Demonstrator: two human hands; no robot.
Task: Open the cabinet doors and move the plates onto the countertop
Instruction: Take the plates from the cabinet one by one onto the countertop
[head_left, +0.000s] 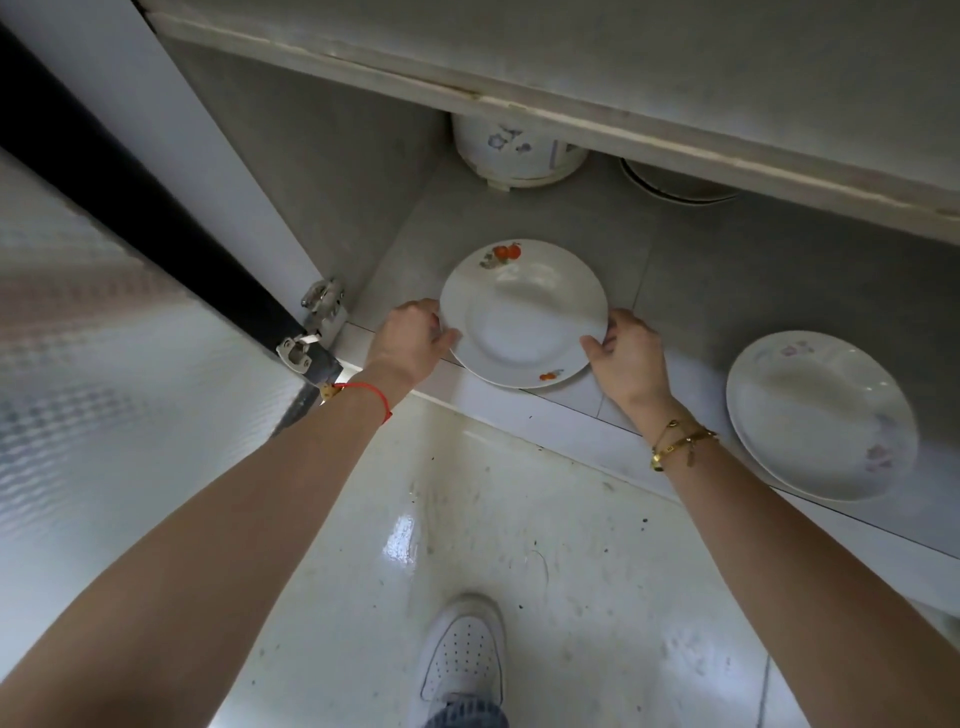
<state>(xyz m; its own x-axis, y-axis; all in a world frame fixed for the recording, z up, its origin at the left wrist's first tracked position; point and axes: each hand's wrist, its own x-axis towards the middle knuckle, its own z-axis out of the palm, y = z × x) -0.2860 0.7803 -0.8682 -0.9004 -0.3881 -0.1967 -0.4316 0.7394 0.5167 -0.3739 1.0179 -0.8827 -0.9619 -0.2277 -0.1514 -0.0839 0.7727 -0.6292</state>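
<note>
A white plate with orange fruit prints (522, 312) lies at the front of the lower cabinet's floor (410, 244), its near rim over the edge. My left hand (413, 338) grips its left rim and my right hand (626, 351) grips its right rim. A second white plate with faint purple flowers (818, 415) rests further right on the same cabinet floor, overhanging the front edge. The cabinet door (104, 332) stands open at the left. The countertop's underside and front edge (571, 119) run across the top of the view.
A white flowered pot (514, 150) and a stack of bowls or dishes (675, 182) sit at the back of the cabinet. Metal hinges (317, 322) join the door to the cabinet side. My white shoe (465, 660) stands on the glossy tiled floor below.
</note>
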